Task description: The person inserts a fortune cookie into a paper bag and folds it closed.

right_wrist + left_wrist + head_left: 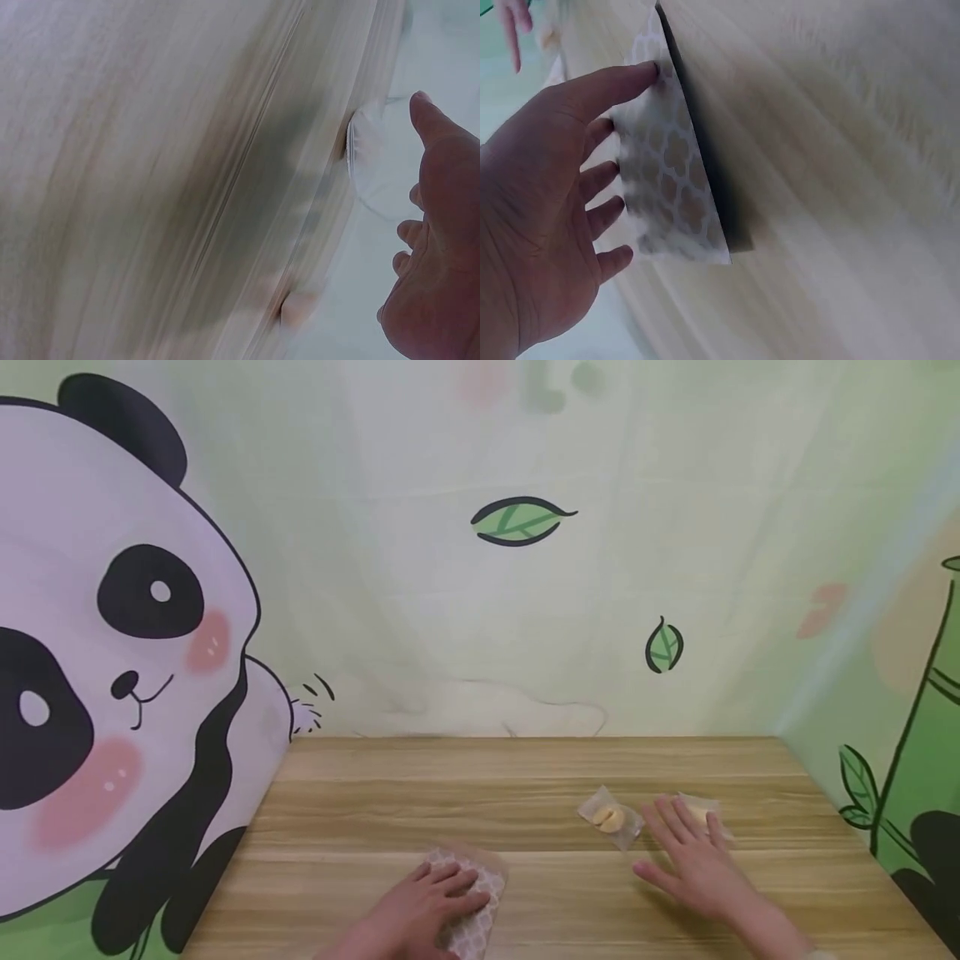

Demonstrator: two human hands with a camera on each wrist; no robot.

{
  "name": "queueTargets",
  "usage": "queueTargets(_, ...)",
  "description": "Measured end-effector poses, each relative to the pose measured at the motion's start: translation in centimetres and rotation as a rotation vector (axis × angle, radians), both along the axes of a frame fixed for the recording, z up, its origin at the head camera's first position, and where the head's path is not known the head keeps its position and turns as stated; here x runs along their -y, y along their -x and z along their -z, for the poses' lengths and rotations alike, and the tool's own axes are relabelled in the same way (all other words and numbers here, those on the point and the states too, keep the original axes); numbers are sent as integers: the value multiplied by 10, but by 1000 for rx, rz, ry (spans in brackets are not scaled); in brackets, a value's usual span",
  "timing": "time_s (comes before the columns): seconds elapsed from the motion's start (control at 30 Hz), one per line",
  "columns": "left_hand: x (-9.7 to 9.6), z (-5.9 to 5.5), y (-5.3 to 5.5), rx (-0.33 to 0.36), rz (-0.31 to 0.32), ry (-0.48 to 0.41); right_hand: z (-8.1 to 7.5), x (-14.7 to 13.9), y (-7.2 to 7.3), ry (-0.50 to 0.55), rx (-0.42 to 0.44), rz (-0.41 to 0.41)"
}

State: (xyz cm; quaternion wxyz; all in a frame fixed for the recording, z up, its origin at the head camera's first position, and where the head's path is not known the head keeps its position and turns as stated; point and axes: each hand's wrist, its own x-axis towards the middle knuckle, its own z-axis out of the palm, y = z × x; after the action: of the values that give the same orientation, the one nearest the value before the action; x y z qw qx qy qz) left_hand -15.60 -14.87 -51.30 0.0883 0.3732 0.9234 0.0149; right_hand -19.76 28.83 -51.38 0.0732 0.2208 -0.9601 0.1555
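My left hand (427, 906) rests with spread fingers across a flat, patterned paper bag (487, 893) at the table's front. In the left wrist view, the thumb tip and fingertips touch the grey-and-white lattice face of the bag (675, 172); one edge stands off the wood with a dark shadow beneath. Over the right side of the table, my right hand (697, 864) has its fingers spread and holds nothing. Just left of it lies a fortune cookie (609, 818) in a clear wrapper. A second wrapped cookie (701, 810) is partly hidden behind those fingers.
The wood-grain table (360, 810) ends at a pale green backdrop (420, 627) printed with leaves. A large panda drawing (142, 693) covers the left side, and a bamboo stalk (922, 760) is printed at the right.
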Motion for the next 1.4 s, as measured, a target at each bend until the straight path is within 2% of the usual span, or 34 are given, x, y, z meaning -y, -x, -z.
queueTargets(0.1,-1,-4,4,-11,37,28,0,4,0,13,-12,-11)
queueTargets(0.2,1,-5,8,11,63,32,0,5,-1,19,-16,-19)
queueTargets(0.27,2,-6,10,51,38,22,0,6,-1,20,-3,-19)
queueTargets(0.37,-1,-9,8,92,-67,-10,-1,5,-1,13,20,-13)
queueTargets(0.47,-12,-11,2,72,-240,-73,0,5,0,8,13,-14)
queueTargets(0.6,-31,2,-3,47,-424,-150,3,6,0,16,-1,-31)
queueTargets(0.67,-37,10,-5,46,-485,-175,4,9,0,21,5,-38)
queueTargets(0.77,-41,18,-8,17,-519,-171,3,13,2,17,7,-44)
queueTargets(0.83,-40,21,-8,-18,-511,-156,2,16,2,12,9,-42)
queueTargets(0.9,-38,22,-8,-24,-484,-135,2,17,3,6,11,-41)
queueTargets(1.03,-29,19,-1,18,-381,-104,4,18,2,3,13,-40)
queueTargets(1.2,-20,11,8,35,-232,-105,8,22,3,-3,16,-43)
queueTargets(1.4,-14,6,19,89,-162,-99,8,35,4,2,28,-75)
